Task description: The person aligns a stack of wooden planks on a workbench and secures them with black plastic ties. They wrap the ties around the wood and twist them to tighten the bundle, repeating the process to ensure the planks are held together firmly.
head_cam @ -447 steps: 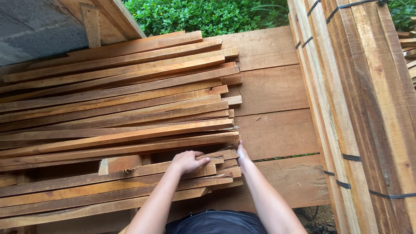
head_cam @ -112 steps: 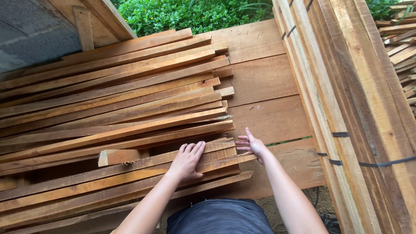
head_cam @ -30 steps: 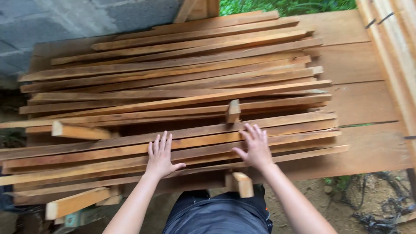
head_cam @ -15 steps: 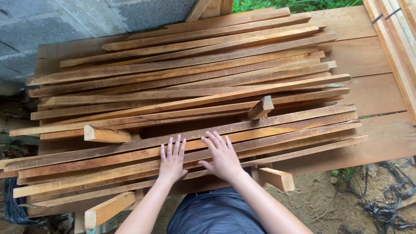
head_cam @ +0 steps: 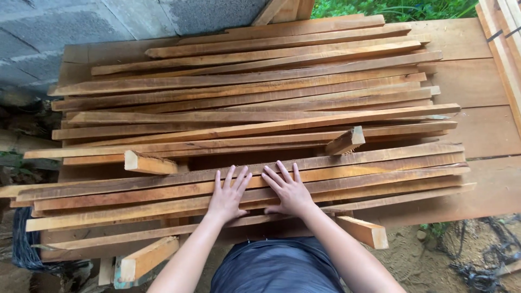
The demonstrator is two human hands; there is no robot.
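Observation:
A pile of long thin wooden slats point(head_cam: 249, 119) lies across a wide plank table point(head_cam: 477, 81). My left hand point(head_cam: 228, 194) rests flat, fingers spread, on the nearest slats at the front of the pile. My right hand point(head_cam: 287, 189) lies flat beside it, almost touching it, fingers apart on the same slats. Neither hand grips anything. Short cross blocks stick out from under the pile: one at the left point(head_cam: 149, 163) and one right of centre point(head_cam: 347, 141).
A grey block wall point(head_cam: 81, 27) stands behind the pile at the left. Stacked strapped boards point(head_cam: 504, 38) lean at the far right. Offcut blocks point(head_cam: 146, 258) point(head_cam: 363, 230) jut out below the table front. Dark cable point(head_cam: 477, 266) lies on the dirt at the right.
The view has shifted from the pile's right end toward its middle. My right hand has slid left along the slats until it lies next to my left hand.

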